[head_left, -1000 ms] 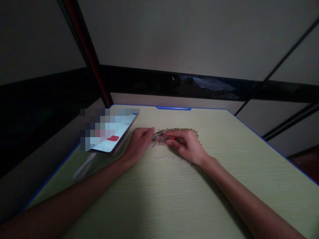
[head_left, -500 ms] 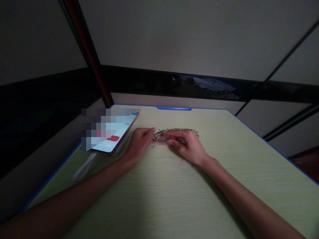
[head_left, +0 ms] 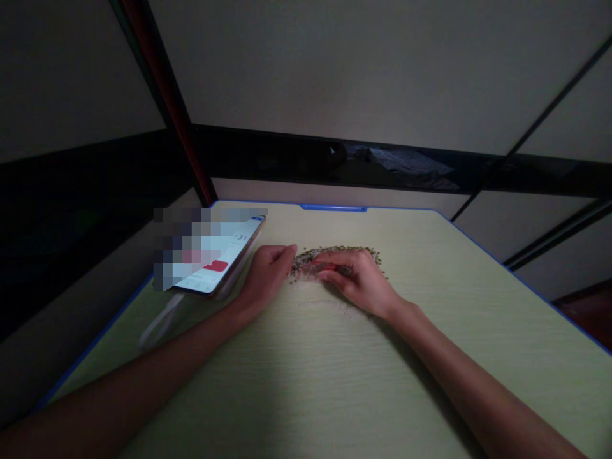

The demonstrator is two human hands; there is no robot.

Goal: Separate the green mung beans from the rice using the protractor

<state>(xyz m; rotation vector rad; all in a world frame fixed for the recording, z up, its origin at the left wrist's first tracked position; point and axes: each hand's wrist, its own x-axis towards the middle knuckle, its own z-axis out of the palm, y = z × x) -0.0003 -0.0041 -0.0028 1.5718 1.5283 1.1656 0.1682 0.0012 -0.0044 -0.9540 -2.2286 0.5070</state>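
Observation:
A loose, flat pile of tiny grains (head_left: 342,248), some dark green and some pale, lies on the light wood-patterned tabletop (head_left: 296,382). My left hand (head_left: 270,271) rests at the pile's left edge with its fingers curled in and its thumb along them. What those fingers hold, if anything, is hidden. Over the middle of the grains, my right hand (head_left: 361,277) has its thumb and bent fingers drawn together low at the surface. Anything between the fingertips is too small to make out. Part of the pile is covered by this hand.
To the left of my left hand, a phone (head_left: 222,258) with a lit screen lies tilted, partly blurred out. A pale strap or cable (head_left: 162,322) trails from it. The table has a blue rim (head_left: 335,208); dark and pale panels (head_left: 335,76) stand behind it.
My right thumb and fingers have come slightly closer together over the grains. The left hand stays in place. The digits on the phone have gone from 30 to 31.

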